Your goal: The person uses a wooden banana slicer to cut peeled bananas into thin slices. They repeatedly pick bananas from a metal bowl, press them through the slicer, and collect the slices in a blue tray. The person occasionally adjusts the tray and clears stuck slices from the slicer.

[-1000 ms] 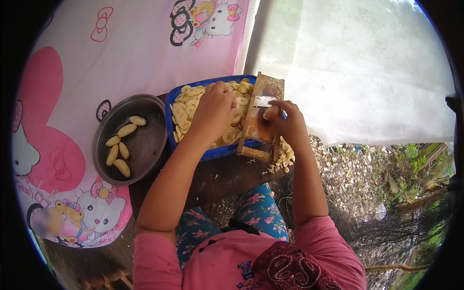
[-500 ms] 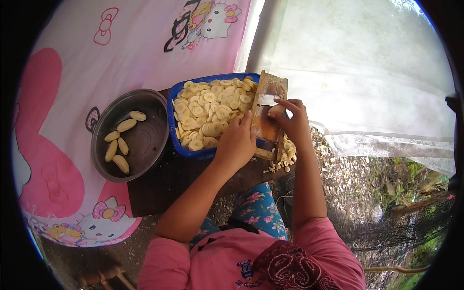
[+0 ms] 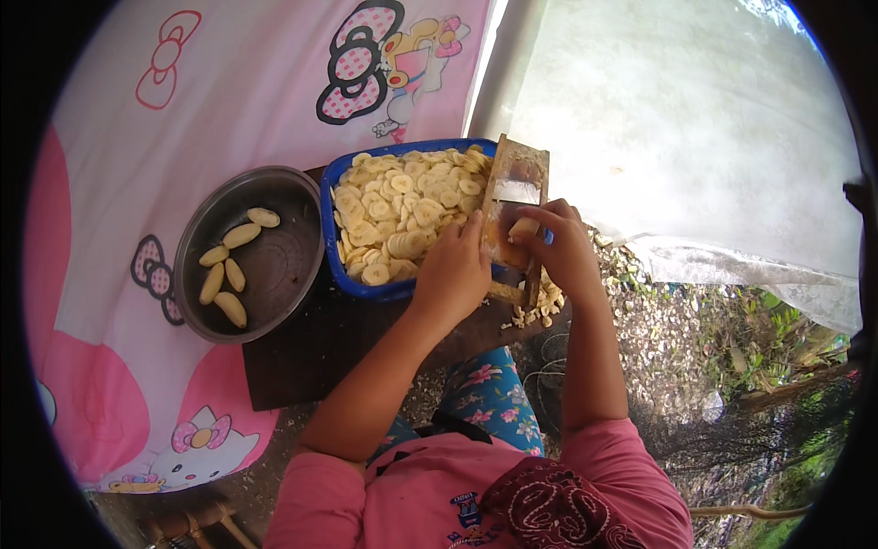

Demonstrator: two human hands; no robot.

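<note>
Head view. Right hand (image 3: pixel 560 249) closed around a peeled banana piece (image 3: pixel 523 227), pale end showing at the fingertips, pressed against the face of the wooden slicer board (image 3: pixel 514 212). The board stands tilted, its upper end leaning over the right rim of the blue tray (image 3: pixel 326 212) and its lower end down between the two hands. A metal blade strip crosses the board just above the right hand's fingers.

Left hand (image 3: pixel 453 274) curled over the lower left edge of the board, gripping it; fingers touch the wood and the heel of the hand lies at the tray's near rim. Whether the thumb wraps behind the board cannot be told.

Banana slices (image 3: pixel 402 215): round, pale yellow, heaped in the blue tray, directly beyond and to the left of the left hand. A few scraps (image 3: pixel 535 311) lie below the right hand at the foot of the board.

Round metal bowl (image 3: pixel 279 265) sits further left of the left hand, just beside the tray, rims near or touching. It holds five whole peeled bananas (image 3: pixel 229 274), loosely spread on its left half.

Tray, bowl and board rest on a dark wooden surface (image 3: pixel 311 361), near the left forearm. Pink cartoon-print cloth (image 3: pixel 119 183) lies to the left, beyond the bowl. White sheet (image 3: pixel 677 137) lies beyond the right hand. Leaf-littered ground (image 3: pixel 677 357) to the right of the right forearm.
</note>
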